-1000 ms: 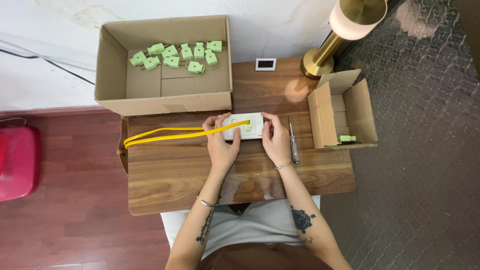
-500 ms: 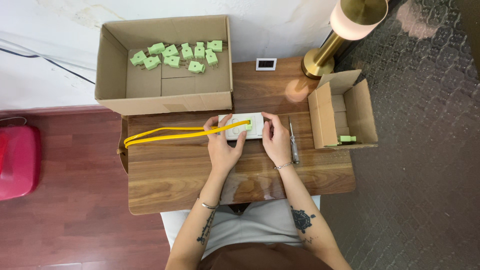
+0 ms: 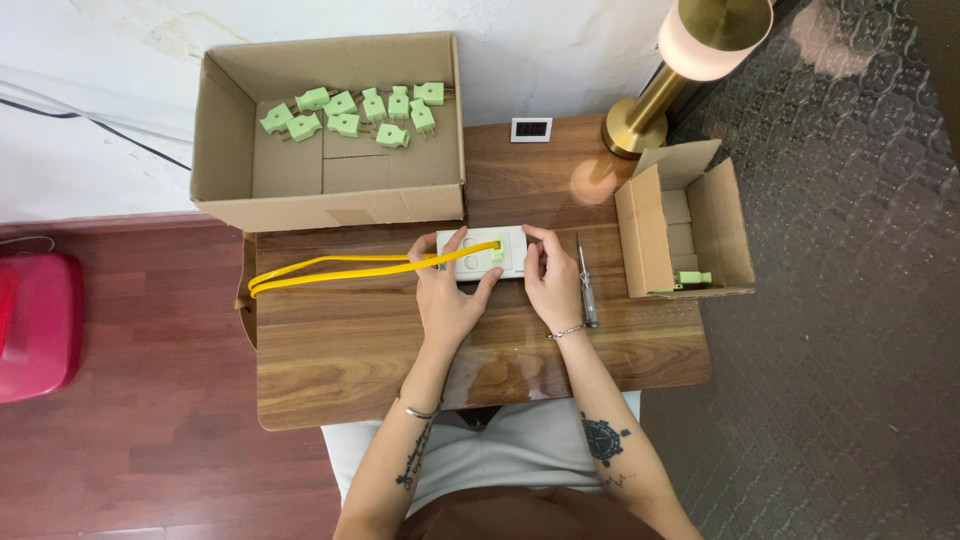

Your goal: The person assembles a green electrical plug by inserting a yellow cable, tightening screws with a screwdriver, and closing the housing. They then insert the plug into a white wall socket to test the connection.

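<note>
Left hand: the left hand (image 3: 448, 296) lies flat-fingered over the left end of the white socket plate (image 3: 483, 253), thumb reaching up along its lower edge; the grip presses the plate down rather than closing around it.
Right hand: the right hand (image 3: 553, 280) steadies the plate's right end, fingertips curled on the top and side edge, a light pinching grip on the plate.
Socket plate: it sits on the wooden counter (image 3: 340, 350) a little past centre toward 12 o'clock, lying flat between both hands.
Green plug: a small green plug (image 3: 497, 250) stands in the plate's right half, just beside the right hand's fingers.
Yellow cable: the yellow cable (image 3: 340, 268) runs from the plug out toward 9 o'clock, doubling back in a long narrow loop near the counter's left edge.
Screwdriver: a screwdriver (image 3: 586, 280) lies on the counter just at 3 o'clock of the right hand, pointing toward 12 o'clock.
Large box: an open cardboard box (image 3: 330, 205) sits at 11 o'clock of the plate, with a scatter of loose green plugs (image 3: 350, 110) along its far side.
Small box: a smaller cardboard box (image 3: 640, 230) lies on its side at 3 o'clock, one green plug (image 3: 693, 278) in it.
Lamp: a brass lamp (image 3: 650, 100) stands at 1 o'clock, near a small white display (image 3: 531, 129).
Floor: a red case (image 3: 40, 320) rests on the floor at 9 o'clock, well apart from the counter.
</note>
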